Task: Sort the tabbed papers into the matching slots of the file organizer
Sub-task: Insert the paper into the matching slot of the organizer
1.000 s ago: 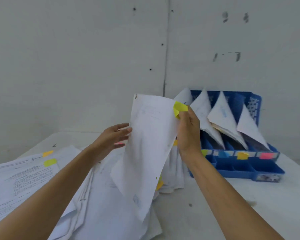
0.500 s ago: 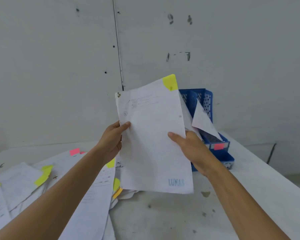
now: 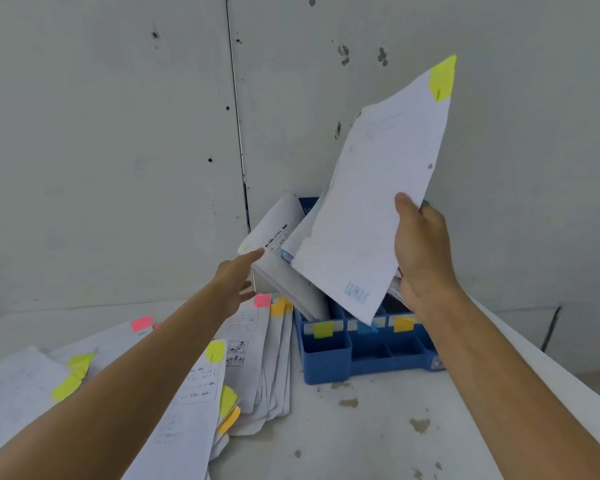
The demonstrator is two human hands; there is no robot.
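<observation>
My right hand [image 3: 421, 251] grips a white paper [image 3: 371, 209] by its right edge, thumb on the front. The sheet has a yellow tab [image 3: 442, 77] at its top corner and hangs tilted above the blue file organizer [image 3: 361, 355]. Yellow [image 3: 323, 329], blue and orange [image 3: 403, 323] labels mark the organizer's slot fronts. My left hand [image 3: 238, 275] reaches forward with straight fingers, its fingertips touching the papers [image 3: 281, 237] leaning out of the leftmost slot. The organizer's rear slots are hidden behind the held sheet.
Loose stacks of tabbed papers [image 3: 201, 382] with yellow, pink and orange tabs are spread over the white table [image 3: 378, 438] to the left of the organizer. A grey wall [image 3: 118, 150] stands right behind. The table's right edge runs diagonally past my right forearm.
My left hand let go of the yellow-tabbed paper and reached to the papers in the left slot. My right hand carried the sheet up and right over the organizer. The view shifted.
</observation>
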